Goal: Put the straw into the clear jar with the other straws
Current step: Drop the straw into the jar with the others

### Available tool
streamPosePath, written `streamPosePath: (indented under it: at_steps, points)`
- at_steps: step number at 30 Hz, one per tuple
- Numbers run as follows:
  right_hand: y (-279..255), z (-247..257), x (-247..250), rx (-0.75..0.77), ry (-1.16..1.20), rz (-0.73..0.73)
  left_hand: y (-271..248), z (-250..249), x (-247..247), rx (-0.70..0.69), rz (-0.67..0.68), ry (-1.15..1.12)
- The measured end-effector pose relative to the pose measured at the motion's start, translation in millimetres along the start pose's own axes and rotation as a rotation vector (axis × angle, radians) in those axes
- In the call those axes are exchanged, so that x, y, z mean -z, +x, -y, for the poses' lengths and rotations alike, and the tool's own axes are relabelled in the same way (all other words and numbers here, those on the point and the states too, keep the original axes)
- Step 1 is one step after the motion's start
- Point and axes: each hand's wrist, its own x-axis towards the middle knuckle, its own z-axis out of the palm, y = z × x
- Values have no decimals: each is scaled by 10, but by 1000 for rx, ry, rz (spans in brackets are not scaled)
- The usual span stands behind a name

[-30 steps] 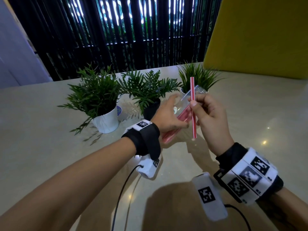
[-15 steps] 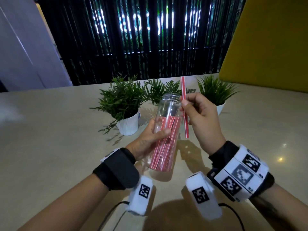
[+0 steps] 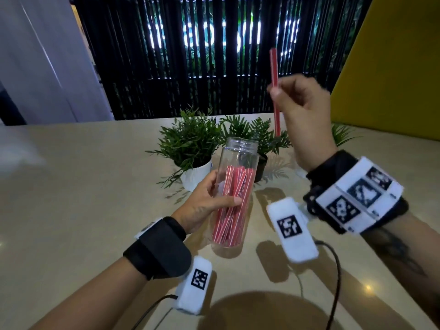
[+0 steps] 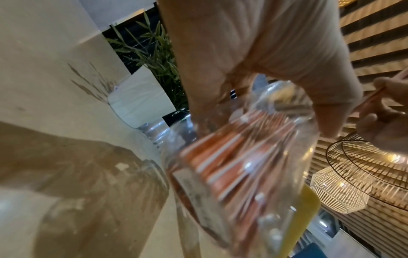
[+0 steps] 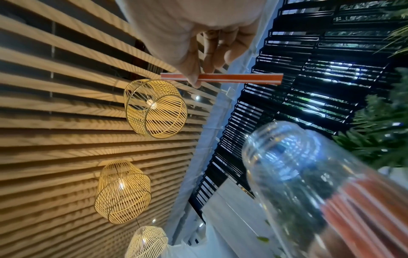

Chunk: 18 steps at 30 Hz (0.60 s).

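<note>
The right hand pinches a thin red paper straw with white stripes between thumb and forefinger, the other fingers curled loosely behind; the straw stands nearly upright, one end well above the pinch and the other hanging below it, in the air; from the right wrist view the same straw crosses just under the thumb tip. Below and to the left of that pinch, well apart from the straw's lower end, is the open mouth of a tall clear plastic cylindrical jar; the left hand wraps its fingers round the jar's middle, thumb across the near side, the jar tilted slightly with its base resting on the glossy beige table. Inside the jar, under the left fingers, a bundle of red-and-white striped straws leans against the wall, filling the lower part only. Beyond the jar stand a leafy green plant in a white pot and a second fern-like plant in a dark pot.
</note>
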Motion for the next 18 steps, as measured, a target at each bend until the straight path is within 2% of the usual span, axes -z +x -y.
streamPosePath:
  at_steps: [4,8,13,16,18]
  points:
    - [214,81,-120,-27,54,15,-61,-36,44,-10,-36,47]
    - [184,68,-271,-78,93,57,-105,-128,49,-38,-50,109]
    - [20,14,-373,-167,35,230,-136,-201,83,-53,-89,118]
    - [-95,-24,-387,-141,-44,315,-147,-209,112,-60,-100,117]
    - [-100,-18,-361,-123,-78,311,-155,-220,124,-63,-105,126]
